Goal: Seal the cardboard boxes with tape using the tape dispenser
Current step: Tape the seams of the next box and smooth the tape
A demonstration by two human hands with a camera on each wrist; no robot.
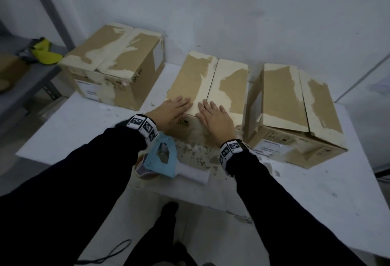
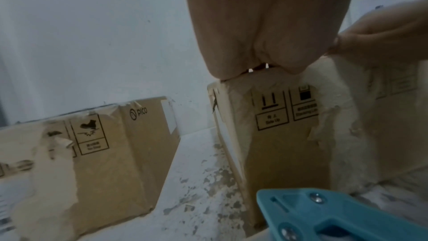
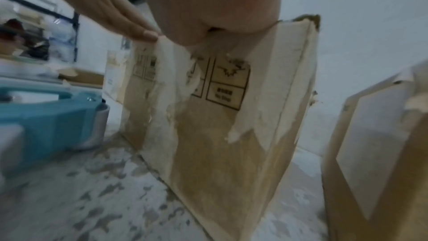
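Both palms lie flat, fingers straight, on the near end of the middle box [image 1: 207,85]: left hand [image 1: 172,110] on the left flap, right hand [image 1: 214,117] beside the seam. The dispenser [image 1: 163,160] lies untouched on the table [image 1: 316,198], just nearer. Best press the flaps level and meeting before reaching for it.

Dark sleeves [image 1: 88,172] — checker-marked wristbands [image 1: 143,127]

Both arms stretched forward, left hand [image 1: 171,111] and right hand [image 1: 215,118] side by side, palms down, fingers flat and straight.
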